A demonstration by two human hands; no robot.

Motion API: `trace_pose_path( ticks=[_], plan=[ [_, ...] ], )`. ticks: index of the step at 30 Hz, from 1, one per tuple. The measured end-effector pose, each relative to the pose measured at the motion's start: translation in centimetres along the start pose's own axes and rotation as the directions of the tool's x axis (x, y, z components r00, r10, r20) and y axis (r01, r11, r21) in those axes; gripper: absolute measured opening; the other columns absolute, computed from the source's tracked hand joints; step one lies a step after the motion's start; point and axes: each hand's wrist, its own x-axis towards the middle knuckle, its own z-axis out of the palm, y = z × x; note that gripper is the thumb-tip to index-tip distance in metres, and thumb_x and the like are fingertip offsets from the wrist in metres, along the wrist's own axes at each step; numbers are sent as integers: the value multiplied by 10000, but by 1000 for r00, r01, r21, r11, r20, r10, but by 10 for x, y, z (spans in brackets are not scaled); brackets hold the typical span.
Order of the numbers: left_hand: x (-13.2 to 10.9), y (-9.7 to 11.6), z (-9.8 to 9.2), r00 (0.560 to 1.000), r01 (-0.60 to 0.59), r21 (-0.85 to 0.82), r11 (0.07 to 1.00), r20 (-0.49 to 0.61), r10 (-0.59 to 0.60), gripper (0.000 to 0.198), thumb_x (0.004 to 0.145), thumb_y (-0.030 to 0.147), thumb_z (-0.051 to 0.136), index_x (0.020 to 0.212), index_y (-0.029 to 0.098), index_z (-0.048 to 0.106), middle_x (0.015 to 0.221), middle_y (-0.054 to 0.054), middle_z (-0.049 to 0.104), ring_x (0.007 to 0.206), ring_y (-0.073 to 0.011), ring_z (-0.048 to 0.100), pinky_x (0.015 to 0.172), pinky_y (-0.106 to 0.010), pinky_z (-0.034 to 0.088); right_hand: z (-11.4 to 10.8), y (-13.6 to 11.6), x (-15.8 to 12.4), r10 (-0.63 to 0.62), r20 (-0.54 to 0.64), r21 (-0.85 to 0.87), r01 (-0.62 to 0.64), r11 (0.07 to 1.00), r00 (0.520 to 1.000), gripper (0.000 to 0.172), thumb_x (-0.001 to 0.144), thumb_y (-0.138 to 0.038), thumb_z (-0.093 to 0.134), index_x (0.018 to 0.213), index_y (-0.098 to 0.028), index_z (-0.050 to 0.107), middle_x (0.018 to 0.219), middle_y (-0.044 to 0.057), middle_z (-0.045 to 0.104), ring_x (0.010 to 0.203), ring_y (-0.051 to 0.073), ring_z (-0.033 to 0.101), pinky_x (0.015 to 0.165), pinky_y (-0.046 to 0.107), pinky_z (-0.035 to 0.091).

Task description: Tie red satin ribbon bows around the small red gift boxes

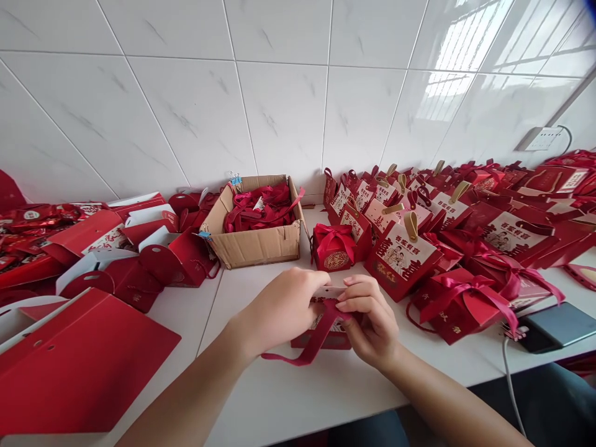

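Observation:
Between my hands a small red gift box (341, 341) with a printed front stands on the white table. My left hand (286, 304) is closed at its upper left edge, fingertips partly hidden behind the top. On the other side, my right hand (371, 320) pinches a dark red ribbon (320, 336) at the top of the box. The ribbon's loose end hangs down the front and trails left onto the table. Just behind stands a finished-looking red box with a bow (333, 247).
A cardboard box (261, 247) of red ribbons stands by the tiled wall. Open red boxes (179, 257) and a large red sheet-like box (93, 360) lie left. Many red gift boxes (404, 257) crowd the right, near a dark phone-like device (556, 326) with a cable.

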Motion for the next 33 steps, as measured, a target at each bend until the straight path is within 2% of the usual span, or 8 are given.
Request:
trace_pose_path(
  ticks=[4,7,12,18,28,33],
  plan=[
    [-2,4,0,1000,27,-13,1000,16,-26,131,747,142,444,629,186,409,569,33,458,530,-101,377,480,-227,240,-1,0,3,-24,0,-27,24,999,1000,262,762,-22,531,938,-211,577,769,27,628,717,180,592,741,430,505],
    [-3,6,2,998,56,-9,998,10,-56,136,772,161,429,639,186,426,591,17,482,534,-109,395,479,-229,246,-5,0,6,-23,16,-118,24,993,1000,239,756,-45,558,912,-223,593,764,23,658,782,209,611,729,420,469],
    [-4,7,5,998,51,1,999,-26,-51,148,773,127,402,639,188,397,588,17,485,513,-104,384,463,-223,240,-12,-4,11,35,60,-292,-16,956,998,167,749,-102,638,833,-245,621,678,-24,674,866,229,619,833,432,348],
    [-3,5,8,997,58,-3,998,-55,-58,178,786,167,420,629,192,340,590,23,468,501,-100,374,441,-216,234,-13,-6,11,26,76,-377,4,926,997,182,753,-91,638,816,-262,644,650,-46,670,852,217,615,898,449,259],
    [-3,7,11,997,40,19,999,-71,-38,230,784,162,412,600,194,276,529,33,396,459,-88,314,424,-221,206,-10,-11,7,81,21,-376,-68,924,996,154,740,-99,658,789,-245,646,624,-23,618,815,219,597,797,431,342],
    [-3,7,13,997,29,30,999,-74,-27,213,794,177,422,610,193,318,555,20,453,474,-94,347,439,-225,228,-10,-8,5,112,-38,-350,-118,929,993,107,739,-143,668,768,-247,666,771,20,548,853,214,548,783,431,411]
  ],
)
